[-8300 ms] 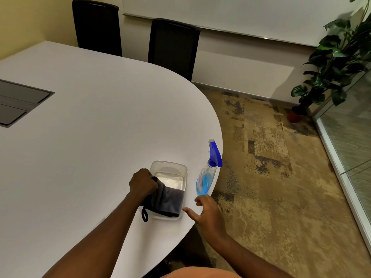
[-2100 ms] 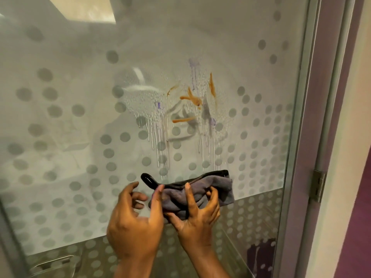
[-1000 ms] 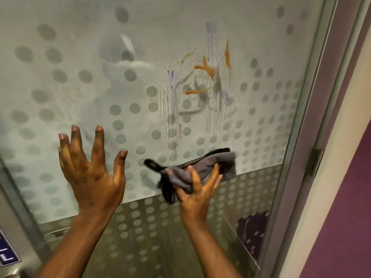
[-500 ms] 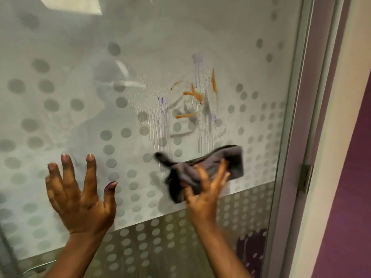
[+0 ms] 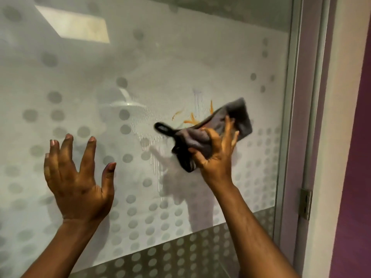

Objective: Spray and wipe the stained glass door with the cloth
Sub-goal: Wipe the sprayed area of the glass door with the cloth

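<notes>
The frosted glass door (image 5: 180, 63) with grey dots fills the view. Orange and purple stains (image 5: 190, 117) sit at its middle, with spray droplets and drips running down to their left. My right hand (image 5: 215, 151) presses a grey cloth (image 5: 230, 121) with a black loop against the glass, covering the right part of the stains. My left hand (image 5: 77, 177) is raised with fingers spread at lower left, holding nothing, close to the glass. The spray bottle is out of view.
The metal door frame (image 5: 299, 117) runs down the right side, with a hinge (image 5: 306, 203) lower down. A purple wall (image 5: 359, 157) lies beyond it. A clear dotted glass band (image 5: 180, 253) crosses the bottom of the door.
My right hand has carried the cloth up and to the right, onto the orange and purple stains. My left hand stays spread open at the left.
</notes>
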`<state>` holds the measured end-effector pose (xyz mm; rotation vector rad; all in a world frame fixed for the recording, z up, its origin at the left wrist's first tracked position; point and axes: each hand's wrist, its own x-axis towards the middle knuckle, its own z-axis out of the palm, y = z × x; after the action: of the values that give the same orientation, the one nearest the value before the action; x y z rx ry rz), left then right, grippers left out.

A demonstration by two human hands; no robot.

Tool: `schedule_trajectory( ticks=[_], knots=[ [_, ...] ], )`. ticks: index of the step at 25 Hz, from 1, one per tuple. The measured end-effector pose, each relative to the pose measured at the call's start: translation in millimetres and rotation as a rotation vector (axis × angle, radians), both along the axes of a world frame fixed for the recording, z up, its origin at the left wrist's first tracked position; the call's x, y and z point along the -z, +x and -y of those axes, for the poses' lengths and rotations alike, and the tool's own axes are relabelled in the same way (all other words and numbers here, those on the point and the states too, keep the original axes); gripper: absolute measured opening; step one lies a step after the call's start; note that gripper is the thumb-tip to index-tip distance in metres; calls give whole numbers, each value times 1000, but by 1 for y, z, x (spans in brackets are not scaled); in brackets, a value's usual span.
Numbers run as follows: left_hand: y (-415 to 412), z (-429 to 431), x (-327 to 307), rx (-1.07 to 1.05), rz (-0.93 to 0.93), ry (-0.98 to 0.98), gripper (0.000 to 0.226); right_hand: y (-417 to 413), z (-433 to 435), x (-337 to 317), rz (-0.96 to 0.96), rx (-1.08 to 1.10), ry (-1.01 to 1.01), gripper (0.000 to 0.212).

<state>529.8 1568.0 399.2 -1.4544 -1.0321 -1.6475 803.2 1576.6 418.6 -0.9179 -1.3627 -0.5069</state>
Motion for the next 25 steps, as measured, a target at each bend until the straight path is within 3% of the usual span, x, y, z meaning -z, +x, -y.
schedule_trajectory(
  ticks=[3, 6, 9, 16, 20, 23, 25],
  knots=[
    [-2, -4, 2, -17, -19, 15, 54, 23, -1, 12, 388, -6, 33, 41],
    [-3, -5, 3, -29, -22, 23, 56, 64, 4, -3, 280, -62, -47, 44],
    [0, -6, 3, -55, -32, 20, 59, 73, 2, -52, 275, -41, 30, 43],
    [0, -9, 5, -80, -23, 44, 55, 13, 8, -92, 753, 21, 58, 53],
    [-3, -11, 6, -93, -35, 56, 52, 11, 23, -99, 943, -50, -47, 82],
    [-6, -12, 7, -105, -60, 60, 52, 31, 37, -117, 1009, 71, -192, 111],
    [-6, -13, 8, -110, -63, 54, 53, 33, 43, -132, 1026, 126, -257, 112]
  ],
)
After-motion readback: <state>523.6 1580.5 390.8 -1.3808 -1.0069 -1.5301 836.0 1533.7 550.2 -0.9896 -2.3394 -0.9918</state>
